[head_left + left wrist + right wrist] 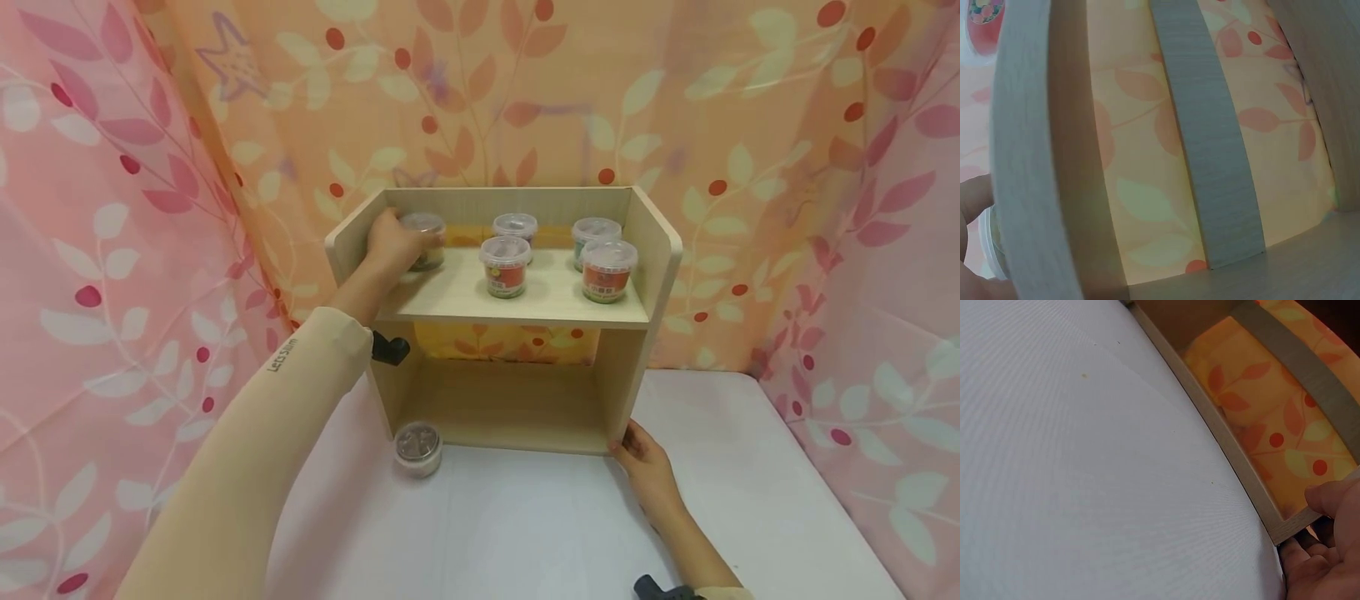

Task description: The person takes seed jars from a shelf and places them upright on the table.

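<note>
On the upper shelf (555, 292) at left, head view: gripping a clear-lidded jar (431, 250), with the left hand (392, 242) curled round it. Best to hold it level, clear of the rack's (652, 242) left wall, releasing only with the base flat. Visible together only here: four lidded tubs (506, 271) farther right, plus a loose container (418, 450) on the near-left cloth (510, 517). Left wrist view: showing only the jar's rim past a board. Right wrist view: revealing the right hand (1322, 556), pinching the near-right corner; steady gently.

On my feed I read "Lets Slim" on the sleeve (247, 442) at eight o'clock; three o'clock's cup label (604, 283) is too small.
</note>
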A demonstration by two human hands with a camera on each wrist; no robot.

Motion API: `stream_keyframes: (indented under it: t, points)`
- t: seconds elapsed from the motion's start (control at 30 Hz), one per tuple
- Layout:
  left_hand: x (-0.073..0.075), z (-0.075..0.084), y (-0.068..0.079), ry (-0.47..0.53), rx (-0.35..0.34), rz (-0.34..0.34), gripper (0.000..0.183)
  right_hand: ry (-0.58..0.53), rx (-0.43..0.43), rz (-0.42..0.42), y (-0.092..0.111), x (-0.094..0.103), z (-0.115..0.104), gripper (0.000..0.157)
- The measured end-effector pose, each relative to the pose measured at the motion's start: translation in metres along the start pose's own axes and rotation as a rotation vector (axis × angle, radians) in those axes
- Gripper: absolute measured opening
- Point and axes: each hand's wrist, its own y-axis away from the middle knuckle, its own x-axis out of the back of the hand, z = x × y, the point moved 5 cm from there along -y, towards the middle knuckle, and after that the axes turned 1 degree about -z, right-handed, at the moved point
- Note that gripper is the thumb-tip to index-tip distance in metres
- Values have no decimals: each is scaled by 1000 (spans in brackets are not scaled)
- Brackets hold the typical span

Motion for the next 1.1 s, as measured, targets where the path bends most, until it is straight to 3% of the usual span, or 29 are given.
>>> stream_keyframes:
  t: [0.17, 0.33, 0.6, 0.87, 1.1]
  points:
    - [3, 8, 2, 62, -33, 27, 92, -7, -3, 5, 1, 0, 2, 60]
    - [9, 15, 14, 112, -75, 23, 88, -6, -8, 11, 1, 1, 4, 61]
    - [21, 23, 41, 63, -138, -21, 97, -6, -17, 13, 2, 4, 2, 62]
    - [30, 30, 74, 98, -220, -108, 95, 13, -11, 21, 2, 4, 4, 61]
    - [38, 14, 115, 157, -228, -152, 92, 26, 7, 3, 1, 3, 1, 62]
